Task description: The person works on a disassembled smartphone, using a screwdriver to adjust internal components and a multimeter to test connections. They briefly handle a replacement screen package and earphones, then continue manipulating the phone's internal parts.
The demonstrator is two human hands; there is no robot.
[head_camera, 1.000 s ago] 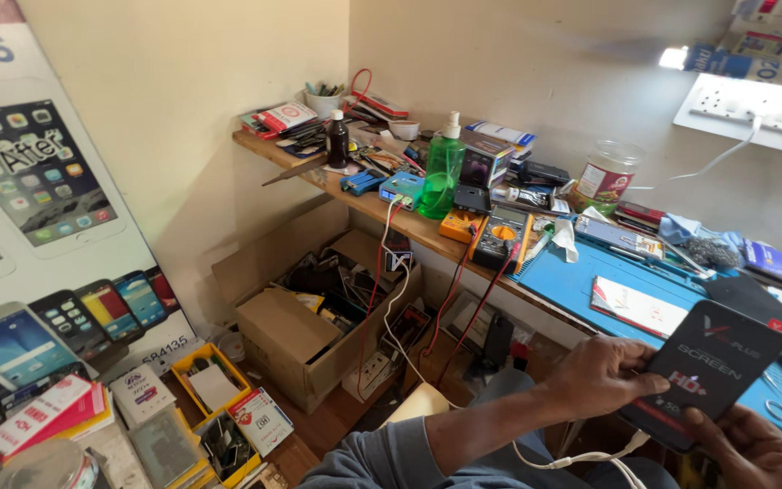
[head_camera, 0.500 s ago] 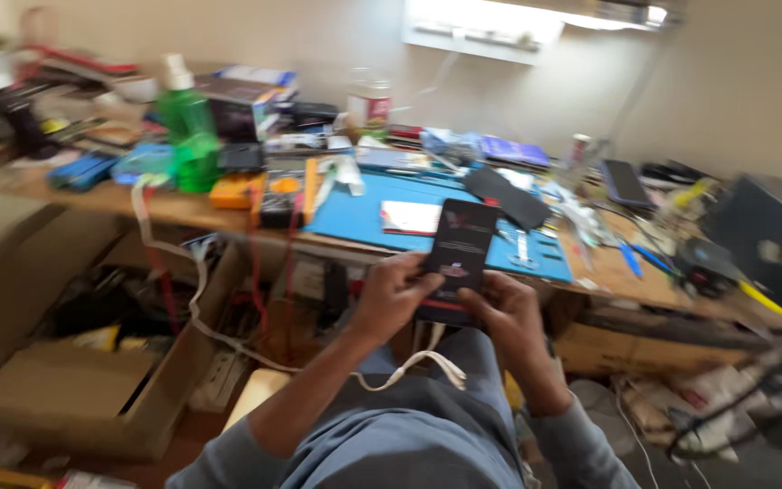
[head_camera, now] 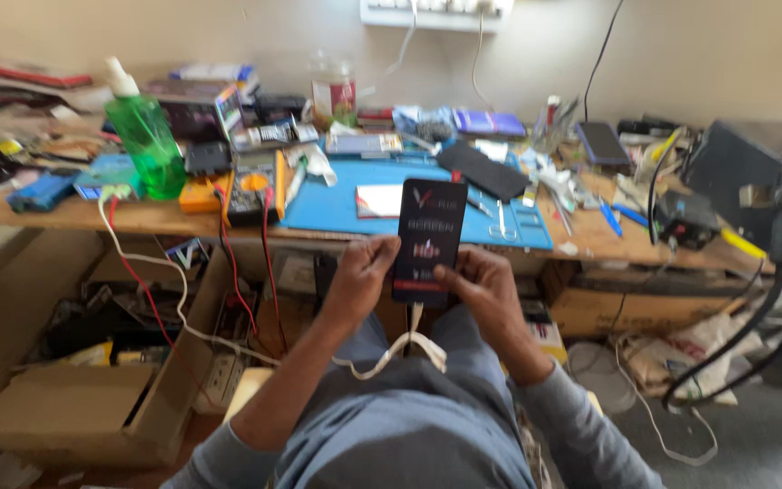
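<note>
Both hands are holding a flat black package (head_camera: 427, 237) upright just off the table's near edge, in front of the blue mat (head_camera: 337, 204). The left hand (head_camera: 361, 276) is gripping its left side, fingers curled closed; the right hand (head_camera: 480, 288) is clasping its lower right edge.

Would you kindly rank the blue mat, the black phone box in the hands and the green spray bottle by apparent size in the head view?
1. blue mat, clearly largest.
2. and 3. black phone box and green spray bottle: look alike; the box is nearer the camera, so unranked.
</note>
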